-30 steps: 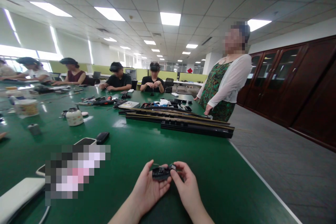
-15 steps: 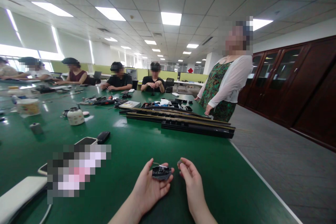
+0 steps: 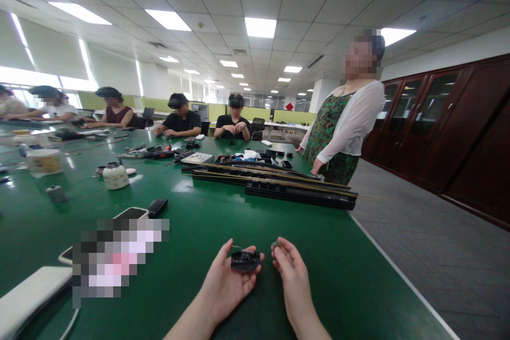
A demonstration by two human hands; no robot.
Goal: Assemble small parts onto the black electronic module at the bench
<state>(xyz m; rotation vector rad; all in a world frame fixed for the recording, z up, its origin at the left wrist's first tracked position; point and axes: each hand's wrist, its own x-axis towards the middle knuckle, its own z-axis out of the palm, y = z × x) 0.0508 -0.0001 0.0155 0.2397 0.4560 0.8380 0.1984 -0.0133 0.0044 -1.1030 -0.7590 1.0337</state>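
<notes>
My left hand (image 3: 231, 284) is palm up over the green table (image 3: 191, 234), its fingers curled under a small black plastic part (image 3: 244, 261). A thin pale wire or strip shows at the part's upper left, near my thumb. Just to the right, my right hand (image 3: 292, 276) pinches a small grey piece (image 3: 275, 244) between thumb and fingertips; its details are too small to tell. The two hands are close together but do not touch.
Long black rails (image 3: 298, 197) with thin yellowish rods lie ahead. At the left are a white jar (image 3: 115, 176), a phone (image 3: 131, 214), a black fob (image 3: 158, 207) and a white box (image 3: 35, 295). A person (image 3: 338, 117) stands at the right; several others sit behind.
The black part has tilted slightly in my left hand. My right hand has shifted a little to the right with the grey piece.
</notes>
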